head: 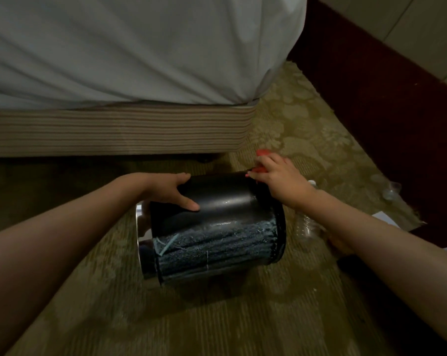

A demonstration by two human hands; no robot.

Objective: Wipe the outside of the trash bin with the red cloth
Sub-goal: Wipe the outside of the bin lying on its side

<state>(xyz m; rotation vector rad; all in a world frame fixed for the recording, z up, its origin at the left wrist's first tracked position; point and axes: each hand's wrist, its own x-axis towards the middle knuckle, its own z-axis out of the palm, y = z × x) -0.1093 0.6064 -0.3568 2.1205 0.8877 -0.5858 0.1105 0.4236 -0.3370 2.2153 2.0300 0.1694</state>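
Observation:
The black round trash bin (217, 227) lies on its side on the carpet, its shiny metal rim to the left. A whitish smear covers its near side. My left hand (171, 190) grips the bin's upper left part, thumb on the top surface. My right hand (279, 179) presses the red cloth (262, 153) against the bin's far right end; only bits of the cloth show past the fingers.
A bed with a white sheet (140, 47) and striped base (114, 129) stands just behind the bin. A clear plastic bottle (307, 224) lies right of the bin, under my right forearm. Clear cups (390, 190) and white paper (385, 218) lie by the dark red carpet border.

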